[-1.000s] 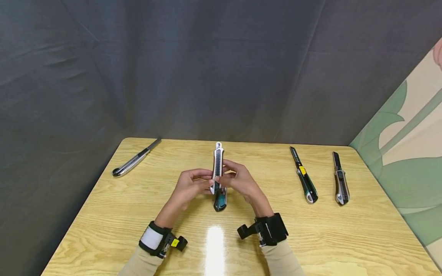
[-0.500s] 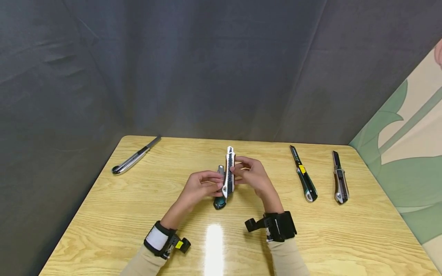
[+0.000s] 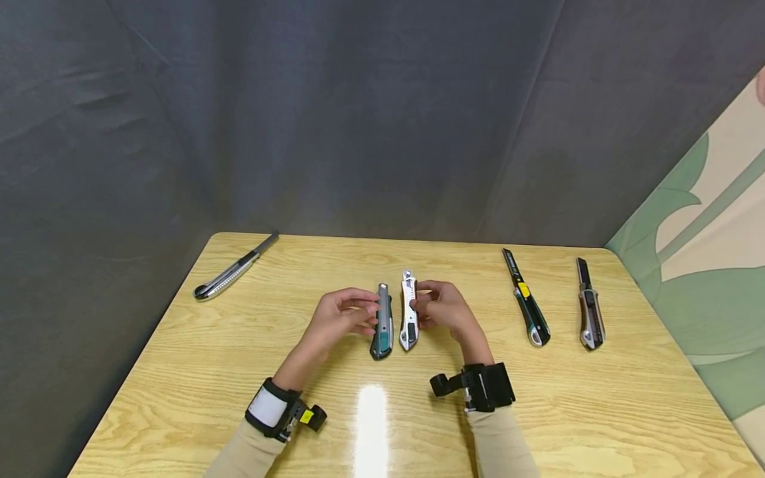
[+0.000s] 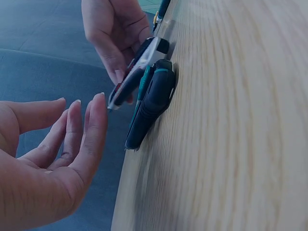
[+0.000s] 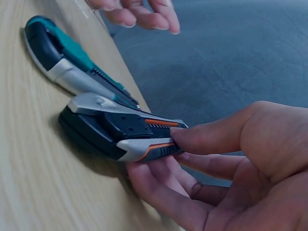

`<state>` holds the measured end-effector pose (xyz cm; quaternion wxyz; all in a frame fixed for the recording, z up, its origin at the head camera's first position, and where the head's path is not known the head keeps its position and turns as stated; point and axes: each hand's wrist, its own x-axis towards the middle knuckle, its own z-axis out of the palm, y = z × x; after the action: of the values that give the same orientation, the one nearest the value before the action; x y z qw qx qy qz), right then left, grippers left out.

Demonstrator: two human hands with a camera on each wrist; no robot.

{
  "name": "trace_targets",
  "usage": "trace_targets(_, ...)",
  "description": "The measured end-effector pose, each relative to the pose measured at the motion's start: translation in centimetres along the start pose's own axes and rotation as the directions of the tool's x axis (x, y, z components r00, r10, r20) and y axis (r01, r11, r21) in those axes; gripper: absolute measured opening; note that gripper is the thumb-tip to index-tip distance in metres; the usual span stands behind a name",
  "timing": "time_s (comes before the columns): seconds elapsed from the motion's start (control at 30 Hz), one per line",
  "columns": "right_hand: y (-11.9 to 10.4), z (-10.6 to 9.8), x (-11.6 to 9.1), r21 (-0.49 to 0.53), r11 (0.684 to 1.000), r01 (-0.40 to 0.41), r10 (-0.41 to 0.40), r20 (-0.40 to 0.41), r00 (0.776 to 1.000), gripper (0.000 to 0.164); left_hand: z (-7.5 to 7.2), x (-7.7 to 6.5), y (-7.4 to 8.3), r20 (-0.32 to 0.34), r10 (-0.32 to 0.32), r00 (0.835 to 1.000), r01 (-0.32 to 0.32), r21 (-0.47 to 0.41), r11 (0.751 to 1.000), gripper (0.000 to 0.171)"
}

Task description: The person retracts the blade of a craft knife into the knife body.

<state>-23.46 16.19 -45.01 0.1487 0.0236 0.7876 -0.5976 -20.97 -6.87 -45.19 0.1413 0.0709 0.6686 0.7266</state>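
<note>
My right hand (image 3: pixel 447 309) pinches a silver and black snap-off utility knife (image 3: pixel 409 317) between thumb and fingers. In the right wrist view this knife (image 5: pixel 120 126) shows orange trim, and its butt is close to the tabletop; I cannot tell if it touches. Just left of it, a teal and grey utility knife (image 3: pixel 383 326) lies on the table. My left hand (image 3: pixel 342 315) is beside that teal knife. In the left wrist view, the left hand's fingers (image 4: pixel 89 137) are extended and loosely bent, with a gap from the thumb and nothing held.
At the far left of the wooden table (image 3: pixel 287 338) lies a silver utility knife (image 3: pixel 230 275). A green and black utility knife (image 3: pixel 527 305) with a yellow slider and a grey utility knife (image 3: pixel 590 312) lie to the right. A dark curtain (image 3: pixel 382 119) hangs behind.
The left hand has let go of the silver and black knife. The right hand has moved it right and down, off the teal knife, and its face has turned.
</note>
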Motion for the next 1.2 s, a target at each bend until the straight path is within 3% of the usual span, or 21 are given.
trace_targets(0.27,0.6,0.2,0.5,-0.013,0.999,-0.031,0.03,-0.016,0.999,0.042,-0.2,0.1,0.1,0.003,-0.028,1.0,0.028,-0.015,0.999,0.033)
trace_targets(0.57,0.5,0.6,0.6,-0.117,0.992,-0.054,0.044,-0.088,0.995,0.042,0.5,-1.2,2.5,-0.016,-0.022,1.0,0.023,0.016,1.0,0.026)
trace_targets(1.0,0.2,0.6,0.2,-0.249,0.966,-0.067,0.05,-0.074,0.996,0.044,0.3,-1.3,2.6,-0.034,-0.03,0.999,0.032,0.039,0.999,0.028)
trace_targets(1.2,0.0,0.5,0.1,-0.27,0.958,-0.093,0.073,-0.081,0.994,0.046,-0.1,-0.7,1.6,-0.026,-0.047,0.999,0.047,0.022,0.999,0.03)
